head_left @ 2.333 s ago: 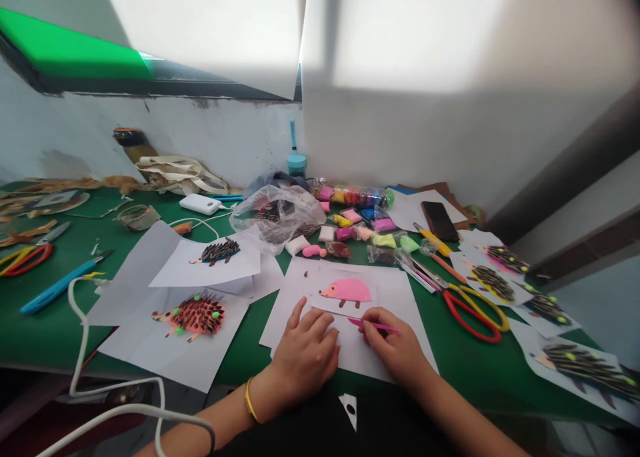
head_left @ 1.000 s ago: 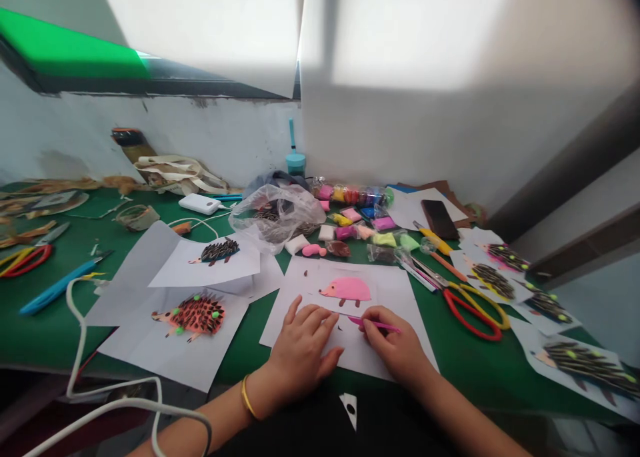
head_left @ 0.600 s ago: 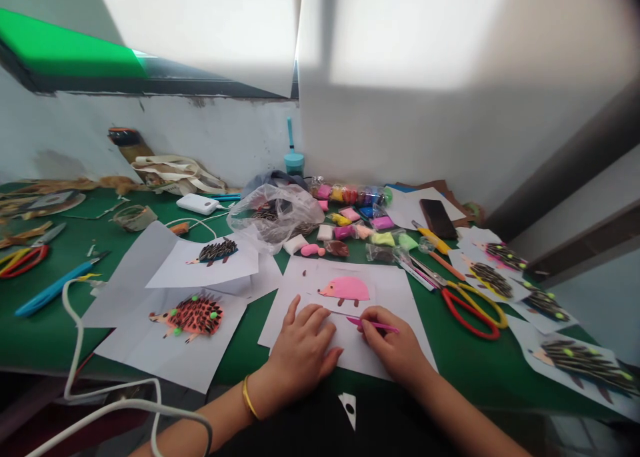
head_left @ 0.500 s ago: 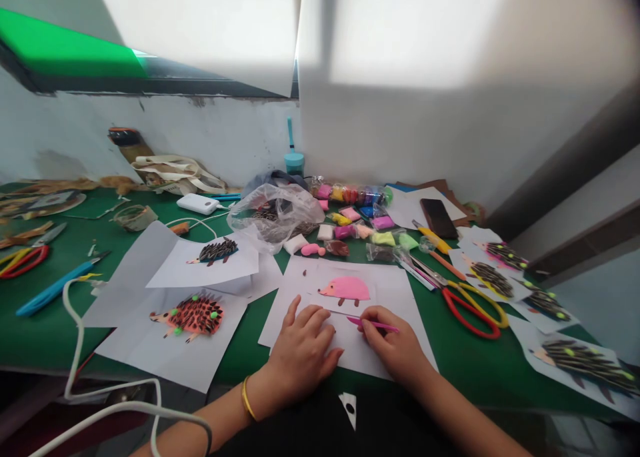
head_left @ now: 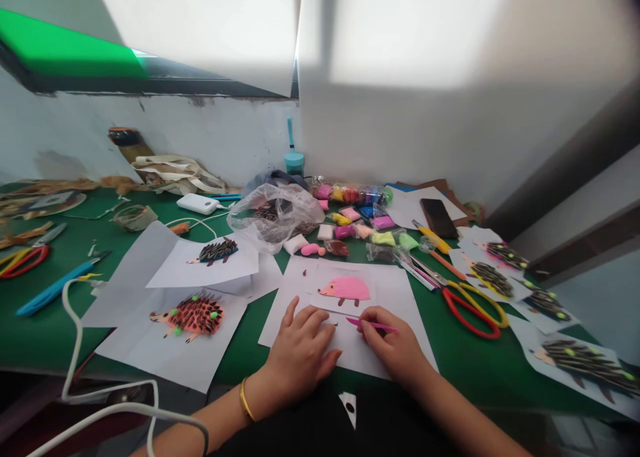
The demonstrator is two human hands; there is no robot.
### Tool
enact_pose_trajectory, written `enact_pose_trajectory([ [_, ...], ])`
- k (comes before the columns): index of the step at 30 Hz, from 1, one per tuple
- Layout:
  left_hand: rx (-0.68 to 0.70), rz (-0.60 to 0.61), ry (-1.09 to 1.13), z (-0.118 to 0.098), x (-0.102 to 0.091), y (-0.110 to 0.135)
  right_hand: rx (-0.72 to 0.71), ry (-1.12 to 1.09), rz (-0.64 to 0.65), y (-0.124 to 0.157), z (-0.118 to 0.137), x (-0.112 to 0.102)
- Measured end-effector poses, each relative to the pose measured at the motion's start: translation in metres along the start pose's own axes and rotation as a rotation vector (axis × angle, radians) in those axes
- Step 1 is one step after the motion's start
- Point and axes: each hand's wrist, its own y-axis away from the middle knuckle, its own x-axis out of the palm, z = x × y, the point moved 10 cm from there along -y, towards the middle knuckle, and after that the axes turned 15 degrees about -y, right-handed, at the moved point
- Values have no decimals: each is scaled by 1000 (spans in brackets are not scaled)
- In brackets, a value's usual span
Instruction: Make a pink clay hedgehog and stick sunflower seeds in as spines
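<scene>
My right hand (head_left: 393,347) pinches a pink plastic clay-modelling knife (head_left: 377,325), its tip pointing left just above the white paper (head_left: 350,360). Palm down on the same sheet rests my left hand (head_left: 301,345), fingers spread. A tiny dark bit (head_left: 337,324) shows by its fingertips, too small to make out. Beyond both hands lies a pink clay hedgehog (head_left: 347,288) with a peach snout and brown legs, on a smaller white card. Another small brown piece (head_left: 305,272) sits at the upper left of the paper.
Finished hedgehog pictures lie left (head_left: 193,316) and right (head_left: 575,367). Red-and-yellow scissors (head_left: 473,310) are right of the paper. Behind are clay packets (head_left: 345,232) and a plastic bag (head_left: 275,214). A white cable (head_left: 75,350) loops at the left edge.
My left hand has shifted very slightly, and the tiny dark bit by its fingertips now shows more clearly. The pink knife has moved barely, still in my right hand.
</scene>
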Motion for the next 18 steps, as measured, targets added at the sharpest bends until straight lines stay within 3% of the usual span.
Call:
enact_pose_trajectory([
  [11,21,54,-20,-3,9,0,-11,45,28,0,5,3],
  [18,18,59,2,-3,8,-1,-132,117,98,4,13,16],
])
